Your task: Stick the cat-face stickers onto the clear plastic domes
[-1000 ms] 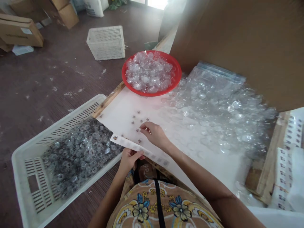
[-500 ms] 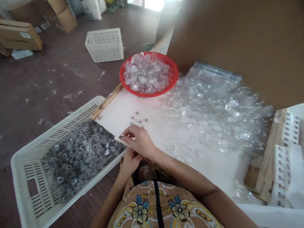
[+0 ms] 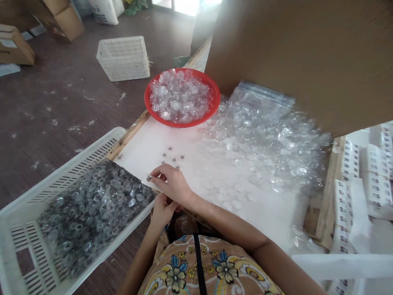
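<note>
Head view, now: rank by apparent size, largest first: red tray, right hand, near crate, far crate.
1. Near crate
2. Red tray
3. Far crate
4. Right hand
Apparent size only; distance makes true sizes unsure.

Dark-printed sticker at end of white strip, partly covered; loose stickers nearby, scattered

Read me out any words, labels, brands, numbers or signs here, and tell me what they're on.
Nothing can be read.
White sack: dark print, too blurred.
Cardboard box: pale label and dark print, too blurred.
Paper strips: rows of dark marks, too small to make out.
</note>
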Demonstrator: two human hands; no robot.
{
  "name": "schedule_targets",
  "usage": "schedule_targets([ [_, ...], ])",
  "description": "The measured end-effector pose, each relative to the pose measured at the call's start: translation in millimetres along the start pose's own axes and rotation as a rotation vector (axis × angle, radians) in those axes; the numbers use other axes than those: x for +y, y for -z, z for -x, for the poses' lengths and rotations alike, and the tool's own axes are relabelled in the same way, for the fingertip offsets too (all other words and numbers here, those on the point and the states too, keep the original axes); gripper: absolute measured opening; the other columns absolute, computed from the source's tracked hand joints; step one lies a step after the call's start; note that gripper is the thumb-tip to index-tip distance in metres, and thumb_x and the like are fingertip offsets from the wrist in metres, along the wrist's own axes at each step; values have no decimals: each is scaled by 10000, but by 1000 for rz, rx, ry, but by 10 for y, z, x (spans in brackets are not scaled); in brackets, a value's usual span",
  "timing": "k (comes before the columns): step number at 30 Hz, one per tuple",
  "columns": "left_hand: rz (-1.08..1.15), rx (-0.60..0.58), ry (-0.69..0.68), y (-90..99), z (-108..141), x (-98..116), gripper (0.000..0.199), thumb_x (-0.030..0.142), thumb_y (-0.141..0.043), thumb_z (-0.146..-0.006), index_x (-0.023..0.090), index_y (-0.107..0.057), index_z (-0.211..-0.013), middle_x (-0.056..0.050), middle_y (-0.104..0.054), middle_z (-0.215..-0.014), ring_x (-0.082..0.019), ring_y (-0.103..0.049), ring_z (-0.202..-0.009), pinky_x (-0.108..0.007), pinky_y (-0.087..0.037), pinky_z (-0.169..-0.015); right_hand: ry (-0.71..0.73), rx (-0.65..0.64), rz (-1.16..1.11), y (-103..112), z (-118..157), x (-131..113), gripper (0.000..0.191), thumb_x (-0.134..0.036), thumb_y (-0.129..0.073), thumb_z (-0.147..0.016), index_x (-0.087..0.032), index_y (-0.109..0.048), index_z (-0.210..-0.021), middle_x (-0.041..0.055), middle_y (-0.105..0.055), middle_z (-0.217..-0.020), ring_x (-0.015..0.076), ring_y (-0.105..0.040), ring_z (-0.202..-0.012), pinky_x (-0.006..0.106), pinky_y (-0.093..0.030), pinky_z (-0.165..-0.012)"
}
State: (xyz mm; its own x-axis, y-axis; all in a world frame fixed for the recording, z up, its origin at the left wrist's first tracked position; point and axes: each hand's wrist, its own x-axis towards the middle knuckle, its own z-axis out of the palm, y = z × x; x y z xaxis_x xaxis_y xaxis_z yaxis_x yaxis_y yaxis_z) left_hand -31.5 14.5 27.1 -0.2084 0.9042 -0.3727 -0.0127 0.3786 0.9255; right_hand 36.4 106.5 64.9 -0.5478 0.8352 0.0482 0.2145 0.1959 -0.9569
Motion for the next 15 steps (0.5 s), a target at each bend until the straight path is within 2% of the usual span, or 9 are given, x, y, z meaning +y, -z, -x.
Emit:
schedule_targets([
  [4, -5, 8, -11, 9, -11, -16, 168, 255, -640, -633, 171, -605, -492, -31, -621, -439, -170, -562, -400, -250, -421, -420, 22, -8, 53, -33, -29, -28, 142, -107, -736, -828, -194, -637, -774, 7, -645, -846, 132, -602, -804, 243, -489, -735],
  [10, -26, 19, -40, 12, -10, -56, 183, 245, -632, -623, 172, -600, -458, -26, -608, -422, -159, -531, -386, -246, -403, -410, -54, -22, -2, -50, -13, -37, 155, -169, -740, -845, -199, -664, -977, 6, -673, -897, 122, -610, -777, 247, -493, -734],
  [13, -31, 31, -61, 19, -6, -64, 151, 224, -653, -613, 175, -603, -479, -16, -600, -440, -171, -548, -433, -257, -428, -434, -12, -25, 39, -48, -8, -44, 72, -174, -727, -859, -193, -667, -894, 8, -673, -870, 125, -611, -783, 240, -485, -734],
  [15, -23, 61, -87, 35, -11, -72, 50, 213, -660, -609, 179, -641, -578, -23, -641, -526, -210, -614, -567, -279, -485, -508, 44, -2, 112, -72, 20, -53, 49, -165, -694, -883, -199, -660, -882, 18, -677, -897, 133, -614, -803, 248, -484, -748],
])
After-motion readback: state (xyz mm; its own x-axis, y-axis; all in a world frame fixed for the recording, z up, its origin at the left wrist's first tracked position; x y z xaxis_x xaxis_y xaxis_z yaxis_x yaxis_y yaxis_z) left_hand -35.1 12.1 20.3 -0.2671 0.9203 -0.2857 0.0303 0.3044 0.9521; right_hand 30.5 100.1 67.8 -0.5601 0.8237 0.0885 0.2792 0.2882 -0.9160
